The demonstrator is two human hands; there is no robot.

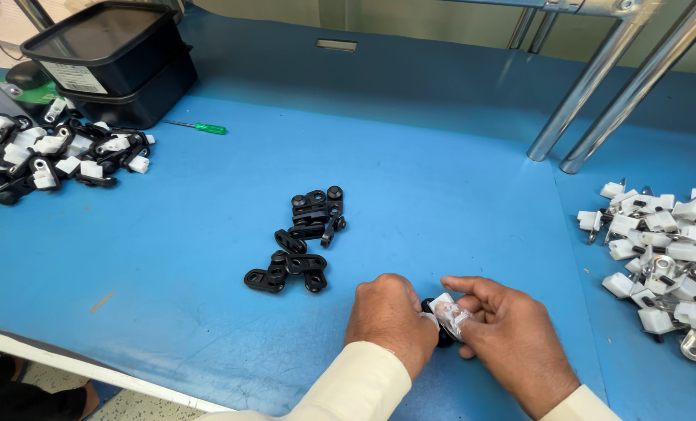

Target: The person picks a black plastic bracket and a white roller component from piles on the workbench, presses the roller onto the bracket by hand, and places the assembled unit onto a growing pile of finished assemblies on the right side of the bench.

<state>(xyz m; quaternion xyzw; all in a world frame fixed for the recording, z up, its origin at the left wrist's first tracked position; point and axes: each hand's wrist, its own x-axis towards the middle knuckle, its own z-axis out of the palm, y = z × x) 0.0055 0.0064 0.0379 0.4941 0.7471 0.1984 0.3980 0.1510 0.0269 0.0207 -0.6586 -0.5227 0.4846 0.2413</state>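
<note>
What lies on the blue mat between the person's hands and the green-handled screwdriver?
In the head view, a loose cluster of small black plastic parts lies between the hands and the green-handled screwdriver; otherwise only bare blue mat.

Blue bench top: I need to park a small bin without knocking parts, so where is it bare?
Bare blue mat lies between the black links and the white clips, and behind the links toward the green screwdriver. Crowded: the assembled pile and black tubs at left, both hands at the near edge.
</note>
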